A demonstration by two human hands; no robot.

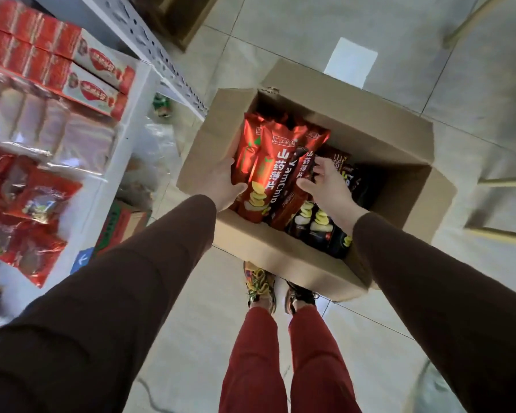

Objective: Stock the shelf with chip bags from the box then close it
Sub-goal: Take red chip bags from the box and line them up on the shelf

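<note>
Head view: open cardboard box [295,257] on the floor tiles [191,338], flaps out, beside the shelf [125,150]. Red chip bags [268,174] inside read "山药薄片" and "YamChip"; black bags [328,231] lie to their right. Left hand [225,181] presses flat against the red stack's left side, fingers straight. Right hand [325,181] on the stack's right side, fingers loosely spread, thumb touching a bag. Shelf holds red-and-white cartons [96,76], lettering unreadable.
</note>
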